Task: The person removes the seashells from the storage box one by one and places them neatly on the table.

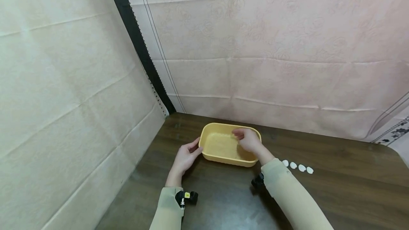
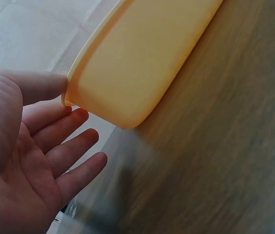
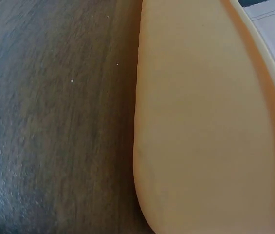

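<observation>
A shallow yellow plastic tub [image 1: 220, 159] with rounded corners stands on the table; its outer wall [image 2: 137, 63] fills much of the left wrist view. At its left end my left hand [image 1: 186, 157] pinches the rim between thumb and forefinger, the other fingers spread loosely below. My right hand [image 1: 250, 140] reaches over the tub's right side, fingers extended leftward above the inside. Nothing shows in those fingers, though their undersides are hidden. Only the tub's side [image 3: 200, 122] and the table appear in the right wrist view, without the hand.
Several small white discs [image 1: 301, 168] lie in a row on the brown wooden table [image 1: 351, 173], right of the tub and partly beside the right sleeve. Pale cloth hangings [image 1: 271, 45] rise behind the table and along its left side.
</observation>
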